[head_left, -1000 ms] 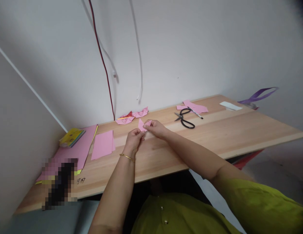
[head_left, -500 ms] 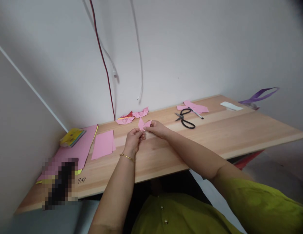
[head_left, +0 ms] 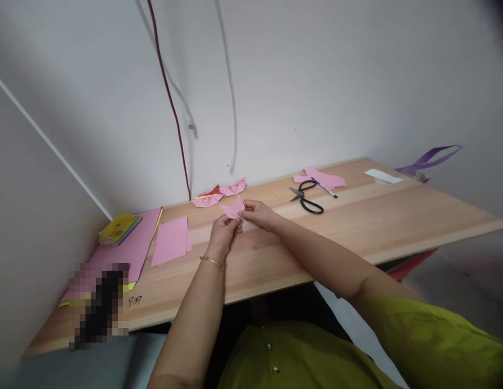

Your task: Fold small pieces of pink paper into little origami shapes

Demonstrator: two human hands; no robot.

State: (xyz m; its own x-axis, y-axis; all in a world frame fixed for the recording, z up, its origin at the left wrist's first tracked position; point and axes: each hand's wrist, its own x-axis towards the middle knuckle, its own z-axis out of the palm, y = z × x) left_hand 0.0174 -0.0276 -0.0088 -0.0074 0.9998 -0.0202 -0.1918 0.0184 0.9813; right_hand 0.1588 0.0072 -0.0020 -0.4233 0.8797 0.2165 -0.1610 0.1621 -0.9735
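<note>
A small folded piece of pink paper (head_left: 234, 208) with pointed flaps is held over the middle of the table. My left hand (head_left: 224, 233), below a gold bracelet, pinches its lower edge. From the other side, my right hand (head_left: 259, 214) grips it between thumb and fingers. The two hands nearly meet at the paper. Just beyond them, against the wall, lie folded pink paper pieces (head_left: 234, 187), one with a red part.
Black-handled scissors (head_left: 307, 198), a pen (head_left: 326, 188) and pink scraps (head_left: 333, 180) lie at right. Cut pink sheets (head_left: 170, 241) lie at left, beside larger pink sheets (head_left: 132, 258) topped by a yellow packet (head_left: 118, 229). A white strip (head_left: 383, 176) sits far right. Cables hang along the wall.
The folded pink paper has turned between my fingers, its points now facing left and up. My left hand has shifted slightly; the right stays almost in place.
</note>
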